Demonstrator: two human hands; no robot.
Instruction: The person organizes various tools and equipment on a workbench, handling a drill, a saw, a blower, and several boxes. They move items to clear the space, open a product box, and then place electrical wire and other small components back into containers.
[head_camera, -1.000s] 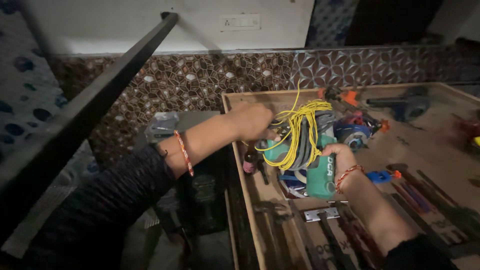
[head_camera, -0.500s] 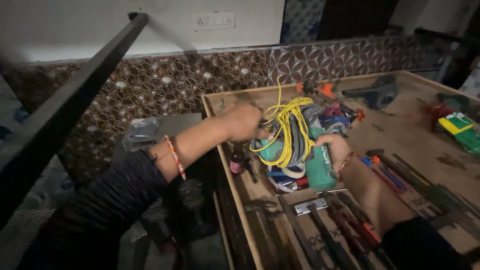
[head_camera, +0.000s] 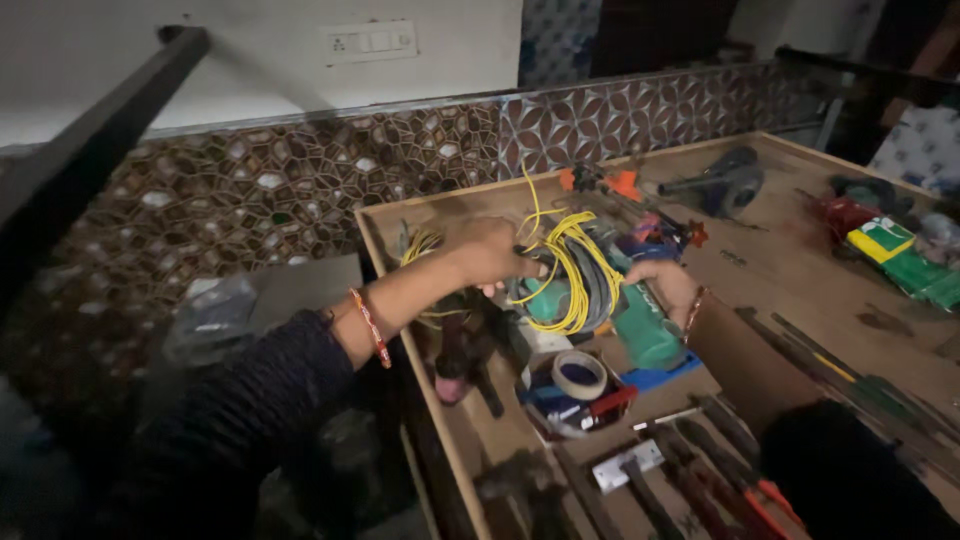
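Here the left hand (head_camera: 492, 252) and right hand (head_camera: 662, 285) are both gripping the green power tool (head_camera: 640, 325), wound in yellow wire (head_camera: 566, 265), lying between them above the wooden tray (head_camera: 760, 270).

Left hand (head_camera: 487, 250) closed, arm outstretched; right hand (head_camera: 662, 284) gripping.

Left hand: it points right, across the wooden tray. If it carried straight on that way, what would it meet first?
Most likely the yellow wire coiled around the green tool, right at the left hand's fingertips; it may already be touching it, but depth is unclear.
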